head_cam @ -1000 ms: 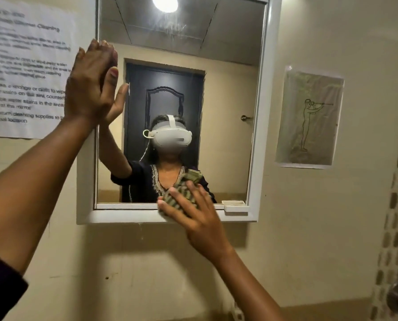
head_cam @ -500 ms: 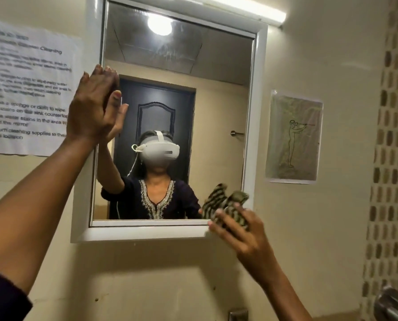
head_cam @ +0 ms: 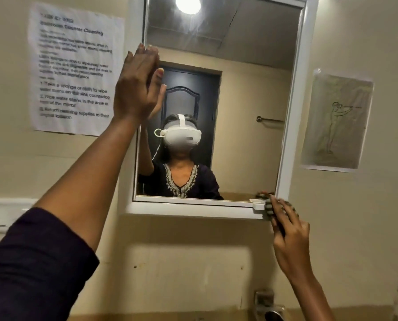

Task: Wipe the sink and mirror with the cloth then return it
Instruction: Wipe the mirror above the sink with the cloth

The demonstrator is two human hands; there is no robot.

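Since a moment ago the right hand (head_cam: pixel 286 225) has slid the striped cloth (head_cam: pixel 268 206) into the mirror's (head_cam: pixel 239 89) bottom right corner, fingers pressing it flat. The left hand (head_cam: pixel 136 89) braces open-palmed, empty. Best press firmly along the frame (head_cam: pixel 193 208).

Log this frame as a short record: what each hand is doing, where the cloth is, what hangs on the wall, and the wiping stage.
left hand: flat and open against the left side of the mirror, bracing
right hand: pressing the cloth to the frame
cloth: striped, at the mirror's lower right corner, mostly under the fingers
wall left: printed instruction sheet
wall right: line drawing on paper
stage: wiping the mirror's bottom edge; sink not in view
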